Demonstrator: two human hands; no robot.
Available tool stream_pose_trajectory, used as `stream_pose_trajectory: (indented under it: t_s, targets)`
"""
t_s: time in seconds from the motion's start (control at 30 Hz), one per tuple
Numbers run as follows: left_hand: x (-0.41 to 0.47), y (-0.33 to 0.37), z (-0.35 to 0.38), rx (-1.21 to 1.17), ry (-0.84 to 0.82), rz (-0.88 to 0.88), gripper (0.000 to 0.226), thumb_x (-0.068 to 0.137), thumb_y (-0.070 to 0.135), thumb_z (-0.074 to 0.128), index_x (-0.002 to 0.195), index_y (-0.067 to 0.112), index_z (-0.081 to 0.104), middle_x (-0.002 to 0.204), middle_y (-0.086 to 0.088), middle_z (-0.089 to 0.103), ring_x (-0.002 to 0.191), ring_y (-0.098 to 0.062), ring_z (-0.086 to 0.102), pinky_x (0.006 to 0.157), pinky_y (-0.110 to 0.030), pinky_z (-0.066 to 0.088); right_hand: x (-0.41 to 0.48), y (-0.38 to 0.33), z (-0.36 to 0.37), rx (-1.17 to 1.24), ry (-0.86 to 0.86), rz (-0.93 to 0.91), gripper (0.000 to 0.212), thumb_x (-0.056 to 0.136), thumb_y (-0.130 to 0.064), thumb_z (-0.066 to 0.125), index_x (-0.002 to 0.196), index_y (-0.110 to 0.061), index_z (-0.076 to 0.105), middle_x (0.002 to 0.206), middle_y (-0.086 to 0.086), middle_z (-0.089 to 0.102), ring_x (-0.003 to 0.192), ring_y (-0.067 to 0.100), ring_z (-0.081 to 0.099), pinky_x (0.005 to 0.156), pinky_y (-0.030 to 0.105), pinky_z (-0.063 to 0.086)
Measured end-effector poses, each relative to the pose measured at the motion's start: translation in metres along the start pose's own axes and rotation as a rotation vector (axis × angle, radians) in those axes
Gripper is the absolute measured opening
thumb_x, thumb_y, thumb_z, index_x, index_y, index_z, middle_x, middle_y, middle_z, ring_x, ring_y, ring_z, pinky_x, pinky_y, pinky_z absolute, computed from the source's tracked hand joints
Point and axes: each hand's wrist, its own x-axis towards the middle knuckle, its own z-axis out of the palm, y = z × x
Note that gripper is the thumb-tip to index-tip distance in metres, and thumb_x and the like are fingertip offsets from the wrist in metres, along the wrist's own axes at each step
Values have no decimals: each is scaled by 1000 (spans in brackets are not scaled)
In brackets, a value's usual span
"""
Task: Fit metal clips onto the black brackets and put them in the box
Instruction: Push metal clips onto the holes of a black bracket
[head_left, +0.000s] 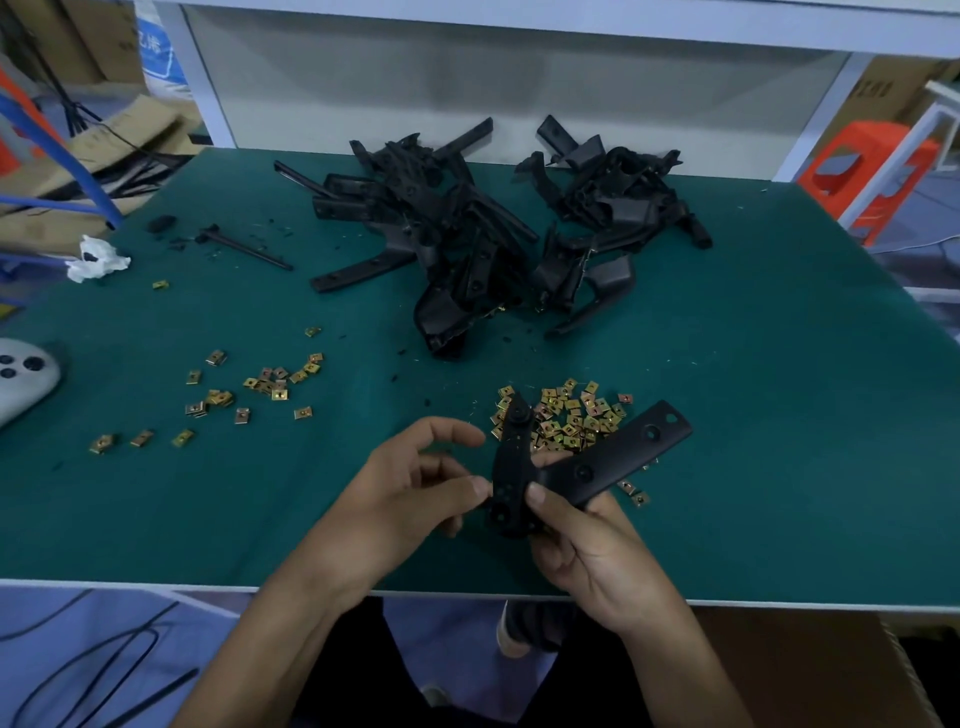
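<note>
Brown cardboard box (810, 670) sits below the near edge of the green tabletop (779, 415), at right. Right hand (587, 551) grips a black L-shaped plastic bracket (597, 467) above the tabletop. Left hand (405, 488), fingers loosely spread, touches the bracket's edge with its thumb. Behind: heap of brass-coloured metal clips (571, 415); scattered clips (260, 387) at left. Farthest: pile of black brackets (457, 228).

brackets (457, 228) black | clips (566, 415) gold | table mat (779, 415) dark green | stool (872, 171) orange

Blurred blue Chinese characters on white sack (156, 47), illegible dark print on cardboard box (878, 88)
</note>
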Motion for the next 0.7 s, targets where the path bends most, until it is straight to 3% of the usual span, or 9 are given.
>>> stream_pose_trajectory:
  t_s: [0.13,0.3,0.4,0.6,0.7]
  targets:
    - [5,7,-10,67,-119,-27,36,76,21,77,109,32,69,71,-6,63,63,-18,51,55,-23,44,-1,-3,1,-74,-2,24,51,66,-41,94,104,-24,64,70,4,61,37,10,44,34,16,29]
    - [10,11,-13,54,-248,-66,38,76,20,80,111,31,70,68,-3,63,58,-11,51,52,-20,42,-1,-7,-3,-70,-21,65,52,66,-37,92,104,-21,60,72,4,59,37,9,43,36,17,22]
    - [12,10,-13,106,-310,-61,40,77,20,80,110,39,68,68,-1,64,58,-10,50,52,-20,40,-2,-5,-2,-110,-34,86,58,68,-35,90,111,-17,55,72,6,58,37,11,43,34,16,29]
    - [22,12,-14,151,-307,-55,51,77,24,81,124,37,64,70,-2,65,61,-13,50,53,-20,40,1,-5,1,-96,-4,49,51,73,-31,83,112,-14,54,69,7,56,38,13,44,34,18,32]
    - [29,13,-7,126,-283,-15,39,80,31,80,117,34,70,74,-2,69,62,-13,55,57,-20,45,2,-2,-2,-19,73,39,51,74,-26,87,113,-16,55,69,3,59,40,10,44,36,16,30]
